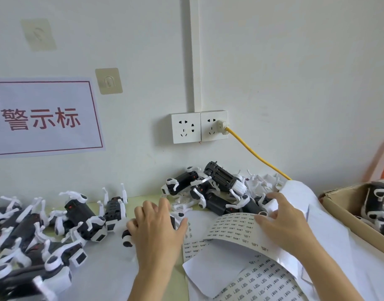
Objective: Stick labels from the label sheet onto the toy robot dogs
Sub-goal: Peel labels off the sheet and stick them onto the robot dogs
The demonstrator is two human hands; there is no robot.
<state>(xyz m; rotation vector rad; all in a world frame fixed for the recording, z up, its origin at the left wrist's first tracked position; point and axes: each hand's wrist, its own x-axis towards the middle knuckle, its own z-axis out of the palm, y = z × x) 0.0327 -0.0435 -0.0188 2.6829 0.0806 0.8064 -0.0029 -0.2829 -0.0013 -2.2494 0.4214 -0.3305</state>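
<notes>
Toy robot dogs [82, 216], black with white legs, lie scattered on their backs and sides across the left of the table [113, 276], and a second heap [212, 190] is piled against the wall just under the double wall socket [199, 126]. One dog [128, 237] lies beneath the left hand [158, 231], whose fingers are spread and lie over it. Just right of it, the label sheet [232, 230] curls upward over other loose sheets [262, 279]; the right hand [284, 222] holds its upper right edge, fingers curled on the paper. A cardboard box [347, 216] at the far right contains more dogs. A yellow cable [258, 156] runs from the socket. A red-lettered sign [43, 118] hangs on the wall.
</notes>
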